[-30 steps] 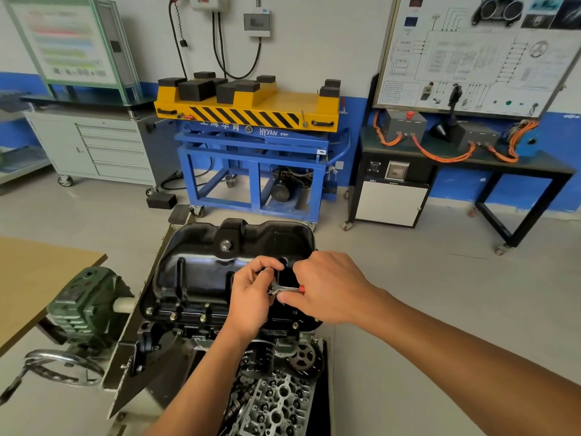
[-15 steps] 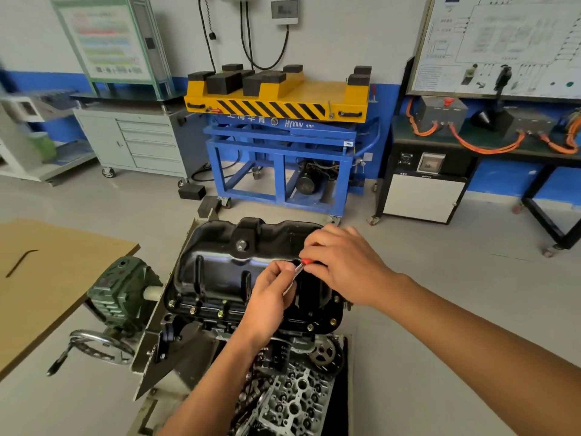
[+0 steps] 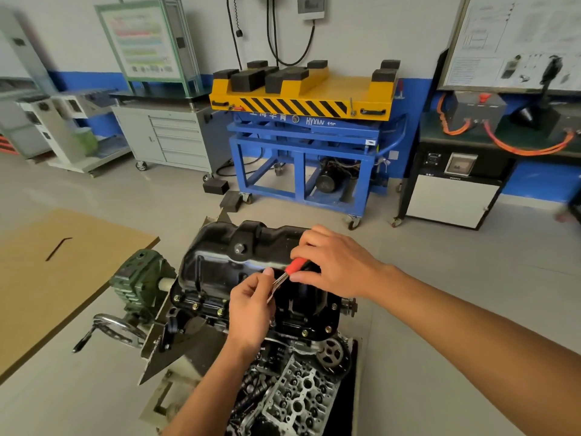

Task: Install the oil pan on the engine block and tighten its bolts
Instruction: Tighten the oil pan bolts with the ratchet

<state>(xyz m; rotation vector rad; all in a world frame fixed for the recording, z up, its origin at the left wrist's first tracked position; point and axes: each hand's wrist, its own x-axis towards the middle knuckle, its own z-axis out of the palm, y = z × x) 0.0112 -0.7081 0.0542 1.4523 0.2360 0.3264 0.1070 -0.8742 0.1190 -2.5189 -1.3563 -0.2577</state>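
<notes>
The black oil pan (image 3: 226, 265) sits on the engine block (image 3: 298, 391), which is mounted on a stand. Several bolts (image 3: 195, 306) line the pan's near flange. My right hand (image 3: 333, 262) pinches the red grip of a small wrench (image 3: 287, 273) above the pan's middle. My left hand (image 3: 251, 306) holds the wrench's metal end between thumb and fingers. The wrench head is hidden behind my left hand.
A green gearbox (image 3: 141, 278) with a handwheel (image 3: 113, 330) stands left of the engine. A cardboard sheet (image 3: 63, 278) with a bent hex key (image 3: 58, 247) lies at the left. A blue and yellow lift table (image 3: 305, 121), a grey cabinet (image 3: 169, 136) and a black bench (image 3: 471, 171) stand behind.
Both hands have lifted the wrench a little and tilted it, with the red grip now showing. The head camera has turned left, bringing the cardboard and hex key further into view.
</notes>
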